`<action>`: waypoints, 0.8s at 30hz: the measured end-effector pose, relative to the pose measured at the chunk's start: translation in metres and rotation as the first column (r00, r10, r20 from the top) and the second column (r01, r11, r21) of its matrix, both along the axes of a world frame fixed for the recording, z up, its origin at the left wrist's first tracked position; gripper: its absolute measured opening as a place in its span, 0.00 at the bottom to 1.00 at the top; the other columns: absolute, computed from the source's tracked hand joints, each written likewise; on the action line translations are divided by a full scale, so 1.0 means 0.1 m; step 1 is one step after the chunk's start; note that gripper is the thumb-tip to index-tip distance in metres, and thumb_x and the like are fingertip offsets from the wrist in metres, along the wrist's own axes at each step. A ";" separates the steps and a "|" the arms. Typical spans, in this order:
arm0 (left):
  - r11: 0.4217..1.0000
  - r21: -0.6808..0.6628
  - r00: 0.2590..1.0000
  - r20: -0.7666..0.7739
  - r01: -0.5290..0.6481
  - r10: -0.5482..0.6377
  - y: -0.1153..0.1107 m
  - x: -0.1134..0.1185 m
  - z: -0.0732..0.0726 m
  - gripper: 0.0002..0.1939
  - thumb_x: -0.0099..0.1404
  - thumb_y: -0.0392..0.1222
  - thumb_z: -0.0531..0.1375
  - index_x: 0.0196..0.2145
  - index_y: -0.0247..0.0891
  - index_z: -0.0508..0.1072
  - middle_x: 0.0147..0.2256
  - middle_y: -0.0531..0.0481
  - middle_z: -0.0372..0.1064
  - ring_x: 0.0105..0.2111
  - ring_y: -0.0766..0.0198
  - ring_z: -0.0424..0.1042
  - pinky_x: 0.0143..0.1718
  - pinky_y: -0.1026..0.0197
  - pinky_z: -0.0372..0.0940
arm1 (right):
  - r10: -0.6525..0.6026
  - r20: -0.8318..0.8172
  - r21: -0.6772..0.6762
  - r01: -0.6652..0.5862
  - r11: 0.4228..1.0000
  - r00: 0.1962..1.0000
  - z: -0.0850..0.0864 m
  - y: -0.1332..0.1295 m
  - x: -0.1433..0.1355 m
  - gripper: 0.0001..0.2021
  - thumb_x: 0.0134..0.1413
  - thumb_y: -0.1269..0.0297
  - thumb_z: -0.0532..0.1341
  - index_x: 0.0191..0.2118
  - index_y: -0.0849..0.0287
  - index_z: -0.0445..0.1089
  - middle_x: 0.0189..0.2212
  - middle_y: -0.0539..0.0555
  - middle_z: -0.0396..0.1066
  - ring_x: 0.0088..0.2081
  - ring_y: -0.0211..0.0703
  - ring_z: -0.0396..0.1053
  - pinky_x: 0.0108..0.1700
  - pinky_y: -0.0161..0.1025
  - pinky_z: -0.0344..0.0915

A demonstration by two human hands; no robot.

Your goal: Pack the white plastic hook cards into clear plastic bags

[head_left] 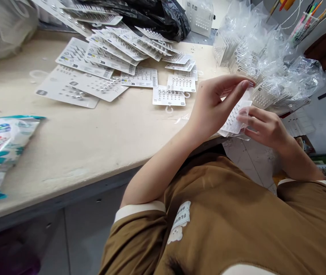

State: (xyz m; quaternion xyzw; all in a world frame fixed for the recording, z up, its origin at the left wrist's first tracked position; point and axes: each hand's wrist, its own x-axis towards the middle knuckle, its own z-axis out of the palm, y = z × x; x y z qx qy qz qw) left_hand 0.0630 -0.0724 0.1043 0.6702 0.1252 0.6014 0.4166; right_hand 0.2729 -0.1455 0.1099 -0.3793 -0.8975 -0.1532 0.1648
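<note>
Handling the clear bag (pixel 244 136) well, in the head view, likely calls for steady support of the pearl-stud cards (pixel 231 121) and light tension on the film, edges kept square. The left hand (pixel 214 100) appears to pinch the bag's upper edge; the right hand (pixel 268 128) grips the cards, thumb hidden. The cards lie between both hands, below the left fingertips; bagged cards (pixel 261 96) sit just beyond.
</note>
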 end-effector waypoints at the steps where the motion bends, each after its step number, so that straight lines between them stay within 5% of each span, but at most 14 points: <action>1: 1.000 -0.004 1.000 0.014 0.002 -0.002 0.00 0.01 -0.01 0.08 0.73 0.45 0.59 0.39 0.43 0.77 0.41 0.50 0.81 0.42 0.59 0.80 0.47 0.55 0.77 | -0.011 0.036 0.044 0.009 0.999 0.999 -0.03 0.00 0.00 0.11 0.63 0.70 0.61 0.50 0.54 0.71 0.49 0.56 0.77 0.45 0.42 0.78 0.39 0.37 0.76; 4: 1.000 -0.019 1.000 -0.001 -0.008 0.008 0.00 0.01 -0.02 0.08 0.73 0.43 0.59 0.40 0.42 0.78 0.42 0.50 0.81 0.43 0.59 0.80 0.48 0.55 0.76 | 0.023 -0.006 0.168 -0.022 0.986 1.000 -0.09 0.02 0.02 0.09 0.62 0.73 0.61 0.46 0.55 0.73 0.44 0.55 0.78 0.41 0.41 0.78 0.36 0.35 0.74; 11: 0.998 0.043 0.995 -0.079 -0.056 0.059 0.08 0.02 -0.05 0.14 0.74 0.55 0.56 0.42 0.46 0.77 0.43 0.51 0.81 0.44 0.59 0.79 0.50 0.53 0.76 | 0.039 -0.496 0.184 0.062 0.981 0.868 -0.12 0.06 -0.01 0.08 0.60 0.66 0.65 0.43 0.47 0.76 0.40 0.50 0.79 0.40 0.43 0.78 0.41 0.42 0.77; 18: 0.988 0.105 0.974 -0.182 -0.114 0.132 -0.03 0.07 -0.08 0.15 0.76 0.51 0.53 0.44 0.46 0.78 0.43 0.51 0.81 0.44 0.58 0.80 0.46 0.54 0.76 | -0.035 -0.416 0.269 0.160 0.950 0.909 -0.33 0.17 -0.09 0.08 0.63 0.60 0.60 0.38 0.49 0.77 0.36 0.53 0.80 0.36 0.44 0.79 0.38 0.43 0.78; 24: 0.942 0.147 0.933 -0.155 -0.302 0.324 -0.08 0.07 -0.21 0.13 0.76 0.47 0.53 0.45 0.44 0.77 0.44 0.51 0.81 0.44 0.60 0.80 0.44 0.56 0.75 | 0.022 -0.495 0.404 0.208 0.891 0.869 -0.54 0.19 0.01 0.04 0.58 0.58 0.64 0.37 0.50 0.75 0.35 0.54 0.80 0.37 0.49 0.80 0.38 0.47 0.78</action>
